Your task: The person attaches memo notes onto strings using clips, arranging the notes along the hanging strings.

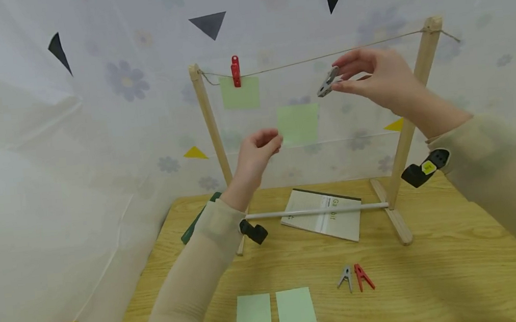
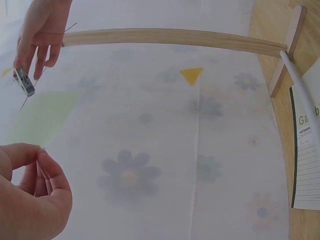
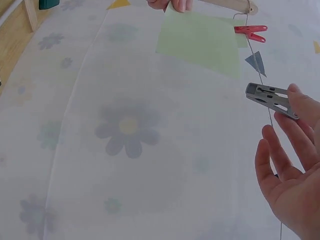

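Observation:
My left hand pinches a pale green paper square by its left edge, holding it up below the string. In my right hand, a grey clothespin is held between thumb and fingers, just above and right of that paper. The right wrist view shows the grey clothespin with its jaws together, close to the string. Near the left post, a red clothespin fastens another green paper square to the string.
Two green paper squares lie at the table's front, with a grey clothespin and a red one to their right. Wooden posts and a white crossbar form the frame. A notebook lies partly under the bar.

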`<state>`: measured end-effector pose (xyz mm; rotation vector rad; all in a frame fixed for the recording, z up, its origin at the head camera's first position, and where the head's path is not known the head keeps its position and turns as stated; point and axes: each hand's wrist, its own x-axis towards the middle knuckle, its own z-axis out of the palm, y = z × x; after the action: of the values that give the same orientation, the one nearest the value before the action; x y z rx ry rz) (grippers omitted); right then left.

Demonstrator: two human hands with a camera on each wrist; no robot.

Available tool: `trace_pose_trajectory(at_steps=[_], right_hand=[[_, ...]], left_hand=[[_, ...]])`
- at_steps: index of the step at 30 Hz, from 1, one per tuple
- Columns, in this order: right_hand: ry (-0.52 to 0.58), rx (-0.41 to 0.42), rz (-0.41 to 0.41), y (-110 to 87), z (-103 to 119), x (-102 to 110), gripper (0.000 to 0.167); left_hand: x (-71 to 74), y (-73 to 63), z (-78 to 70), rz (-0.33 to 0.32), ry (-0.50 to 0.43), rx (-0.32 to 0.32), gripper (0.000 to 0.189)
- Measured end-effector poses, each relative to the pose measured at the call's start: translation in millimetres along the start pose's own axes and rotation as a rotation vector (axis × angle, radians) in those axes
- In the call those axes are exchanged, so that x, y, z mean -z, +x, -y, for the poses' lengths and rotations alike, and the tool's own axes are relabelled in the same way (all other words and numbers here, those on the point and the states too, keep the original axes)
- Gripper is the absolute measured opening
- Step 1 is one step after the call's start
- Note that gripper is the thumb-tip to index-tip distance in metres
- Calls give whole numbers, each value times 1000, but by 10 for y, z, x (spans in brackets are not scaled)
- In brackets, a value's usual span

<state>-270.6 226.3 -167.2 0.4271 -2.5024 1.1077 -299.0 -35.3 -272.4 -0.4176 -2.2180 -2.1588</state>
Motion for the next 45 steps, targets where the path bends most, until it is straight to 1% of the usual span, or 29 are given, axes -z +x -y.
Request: trace_pose_trajectory(at_steps=[3,8,12,15,24,29,38,45], right_hand=[[37,13,-8,70,60,35,40],[114,12,-29,201,196,82,38],[153,4,-34,287,295,87,38],[165,12,-37,335,346,83,37],[140,36,-49,408,424,109,36],[124,16,-48,480,459,108,38],[83,7,-54,625,509,-8,35],[34,5,-46,701,532,-119,35]], left_hand=[[-20,43,-51,-14,-31,2,26],[-33,145,-120,-60,-129,13,28],[-50,183,-158,-83,-185,20,29],[-78,193,-170,-91,-214,25,29],[-171,248,-199,-102,-270,24,29],[-209,273,-224,-113,-290,30,29],[-216,296,-212,-132,-334,12,28],[-210,315,-203,-151,-367,13,29]])
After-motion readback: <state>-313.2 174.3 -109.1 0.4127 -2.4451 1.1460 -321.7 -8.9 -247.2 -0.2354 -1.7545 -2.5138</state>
